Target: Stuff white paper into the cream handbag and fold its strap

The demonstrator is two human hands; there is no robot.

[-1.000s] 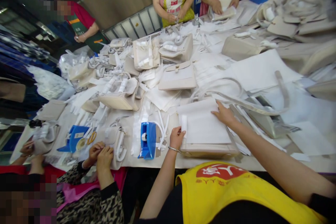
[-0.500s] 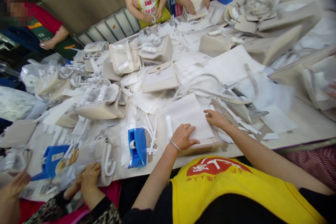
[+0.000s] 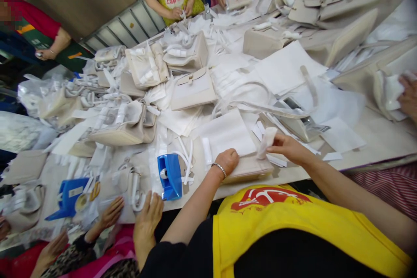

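Observation:
A beige handbag (image 3: 249,170) lies flat at the table's near edge in front of me, with a white sheet (image 3: 226,132) over its upper part. On the bag rests my left hand (image 3: 228,161), a bracelet at its wrist; its fingers are curled down, and what is under them is hidden. My right hand (image 3: 288,147), at the bag's right side, pinches a thin, crumpled white wrapping sheet (image 3: 267,141) between thumb and fingers. A small white roll (image 3: 206,151) lies by the sheet's left edge.
A blue tape dispenser (image 3: 170,176) stands left of the bag, and another blue dispenser (image 3: 72,195) farther left. A co-worker's hands (image 3: 148,215) are close by. Wrapped bags (image 3: 192,89), a strap (image 3: 260,106) and paper scraps cover much of the table.
My right hand has lifted the thin white wrapping from the bag's right side. My left hand's fingers went from spread to curled. The neighbouring co-worker's hands have moved apart.

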